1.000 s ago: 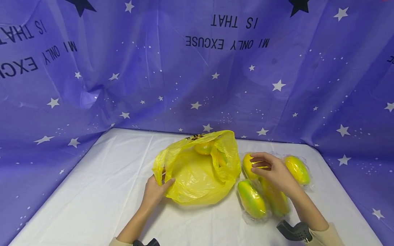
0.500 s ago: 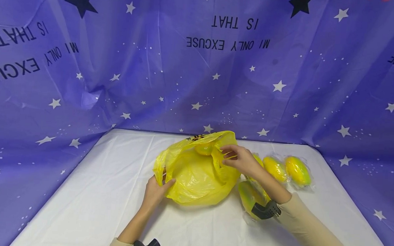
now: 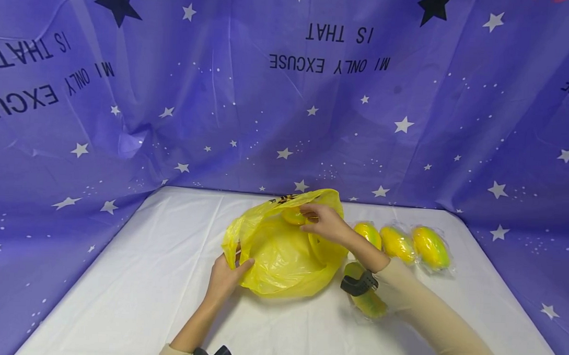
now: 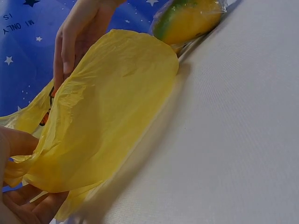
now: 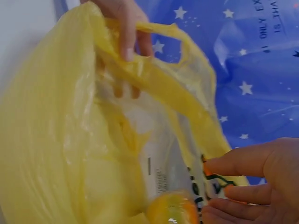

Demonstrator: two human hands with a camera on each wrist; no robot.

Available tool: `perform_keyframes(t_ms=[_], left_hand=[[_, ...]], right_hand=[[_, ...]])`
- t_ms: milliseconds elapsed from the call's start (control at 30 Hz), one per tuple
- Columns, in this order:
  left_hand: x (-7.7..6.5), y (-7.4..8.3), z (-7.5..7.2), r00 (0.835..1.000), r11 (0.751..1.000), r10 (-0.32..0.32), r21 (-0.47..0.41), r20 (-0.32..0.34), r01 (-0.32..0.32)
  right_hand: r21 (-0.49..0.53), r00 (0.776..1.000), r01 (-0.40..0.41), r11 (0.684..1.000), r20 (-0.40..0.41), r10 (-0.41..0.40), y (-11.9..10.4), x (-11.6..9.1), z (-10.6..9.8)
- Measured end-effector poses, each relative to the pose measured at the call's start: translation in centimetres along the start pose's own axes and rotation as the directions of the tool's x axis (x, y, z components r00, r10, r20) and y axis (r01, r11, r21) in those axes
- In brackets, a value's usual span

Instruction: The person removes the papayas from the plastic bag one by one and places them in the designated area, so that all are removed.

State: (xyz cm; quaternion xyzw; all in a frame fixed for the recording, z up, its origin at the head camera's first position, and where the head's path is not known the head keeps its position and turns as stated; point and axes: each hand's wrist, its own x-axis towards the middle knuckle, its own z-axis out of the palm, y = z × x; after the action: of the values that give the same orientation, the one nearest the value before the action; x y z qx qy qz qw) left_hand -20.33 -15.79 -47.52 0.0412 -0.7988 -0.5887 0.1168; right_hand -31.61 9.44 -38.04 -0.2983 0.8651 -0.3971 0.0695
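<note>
My left hand (image 3: 227,277) holds the near-left edge of a yellow plastic bag (image 3: 281,261), thumb in front and fingers behind. The bag lies with its mouth facing me, and a yellow mango (image 3: 293,215) shows inside. At the bag's right side, my right hand (image 3: 327,223) reaches over the mouth, fingers loosely bent, holding nothing. In the right wrist view its fingers (image 5: 238,161) overlap the printed far wall, close to a wrapped mango (image 5: 173,208) in the bag. The left wrist view shows the bag's outer side (image 4: 112,107) with the left fingers (image 4: 46,205) gripping its rim.
Plastic-wrapped mangoes lie right of the bag: one beside it (image 3: 368,235), a middle mango (image 3: 397,244) and a far-right mango (image 3: 431,247). Another mango (image 3: 371,304) sits nearer, partly hidden under the right wrist's black mount. A purple star-printed curtain (image 3: 286,120) surrounds the white-covered table (image 3: 135,277).
My right hand has moved left from above the mangoes to the bag's mouth, uncovering the middle mango; its forearm now covers part of the nearer ones. The left hand stays on the bag.
</note>
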Motion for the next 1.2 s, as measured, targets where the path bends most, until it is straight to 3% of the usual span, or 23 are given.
perform_keyframes(t_ms=[200,467,833,1067,1200], left_hand=[[0.0,-0.1,0.0,1.000,1.000,0.006,0.008,0.001,-0.006],[-0.1,-0.1,-0.1,1.000,0.999,0.023,0.026,-0.002,-0.023],[-0.1,0.0,-0.1,0.999,0.998,0.044,0.033,-0.009,-0.044],[-0.1,0.0,-0.1,0.999,0.999,0.037,0.014,0.004,-0.037],[-0.1,-0.1,-0.1,0.999,0.999,0.042,0.016,0.002,-0.042]], right_hand=[[-0.130,0.999,0.014,0.991,-0.041,-0.019,0.6,1.6,1.5],[-0.298,0.999,-0.005,0.954,-0.048,-0.010,1.9,3.2,2.5],[-0.381,0.999,0.017,0.924,-0.039,-0.035,2.4,4.4,3.1],[-0.484,0.989,0.073,0.872,-0.077,-0.126,2.8,5.3,3.1],[-0.519,0.994,0.059,0.853,-0.050,-0.100,3.2,5.6,2.9]])
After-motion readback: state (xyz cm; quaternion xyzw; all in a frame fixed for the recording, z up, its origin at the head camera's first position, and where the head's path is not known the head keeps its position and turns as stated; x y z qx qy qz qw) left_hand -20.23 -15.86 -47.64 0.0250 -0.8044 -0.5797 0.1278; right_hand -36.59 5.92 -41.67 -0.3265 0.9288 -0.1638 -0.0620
